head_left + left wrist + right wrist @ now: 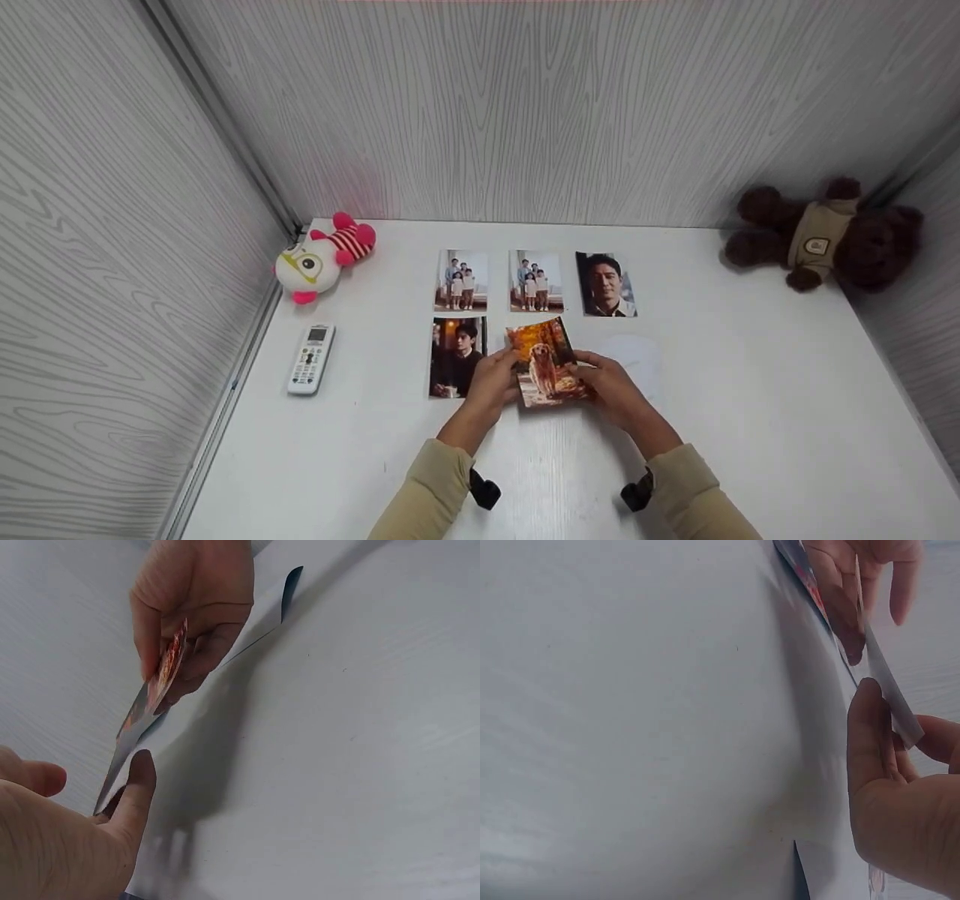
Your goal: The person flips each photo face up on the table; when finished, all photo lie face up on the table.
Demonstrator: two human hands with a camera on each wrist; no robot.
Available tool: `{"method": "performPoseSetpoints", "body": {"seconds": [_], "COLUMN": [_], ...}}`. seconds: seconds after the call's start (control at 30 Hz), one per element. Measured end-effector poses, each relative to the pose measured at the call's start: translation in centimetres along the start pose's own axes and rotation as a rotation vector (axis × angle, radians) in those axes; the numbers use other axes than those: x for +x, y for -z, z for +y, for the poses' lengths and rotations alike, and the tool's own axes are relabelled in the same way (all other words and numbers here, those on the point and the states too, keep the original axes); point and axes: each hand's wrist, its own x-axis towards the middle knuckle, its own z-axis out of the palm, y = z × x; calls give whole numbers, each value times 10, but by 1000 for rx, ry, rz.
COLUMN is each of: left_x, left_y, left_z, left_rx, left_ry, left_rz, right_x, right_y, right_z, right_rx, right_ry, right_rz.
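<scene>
A photo of a golden dog among autumn leaves (546, 364) is held up over the table between both hands. My right hand (611, 386) pinches its right edge between thumb and fingers, as the right wrist view shows at the photo's pale back (891, 682). My left hand (495, 381) is at the left edge, fingers touching behind it; in the left wrist view the left thumb (45, 777) stands apart from the photo. Partly under the left hand's side lies a photo of a seated person in dark clothes (454, 360).
Behind are two matching family photos (460, 281) (535, 281) and a portrait photo (606, 285). A pale rounded white item (634, 360) lies beyond the right hand. A white remote (311, 360) and a pink-and-white plush toy (322, 259) lie left, a brown teddy bear (825, 236) back right.
</scene>
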Motion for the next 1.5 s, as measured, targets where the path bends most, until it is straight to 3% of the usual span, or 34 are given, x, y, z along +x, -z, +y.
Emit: {"method": "performPoseSetpoints", "body": {"seconds": [0.17, 0.4, 0.63, 0.83, 1.2, 1.5], "left_x": [1, 3, 1, -2, -4, -8], "left_y": [-1, 2, 1, 3, 5, 5], "left_z": [0, 0, 5, 9, 11, 14], "left_rx": [8, 45, 141, 216, 274, 320], "left_ry": [-15, -38, -86, -64, -94, -120], "left_rz": [8, 8, 39, 44, 44, 81], "right_x": [0, 1, 1, 1, -2, -7], "right_y": [1, -2, -8, -10, -16, -13], "right_z": [3, 5, 3, 1, 1, -2], "right_rx": [-135, -142, -203, -214, -482, -470], "right_ry": [17, 7, 55, 69, 204, 197], "right_rz": [20, 29, 86, 107, 198, 194]}}
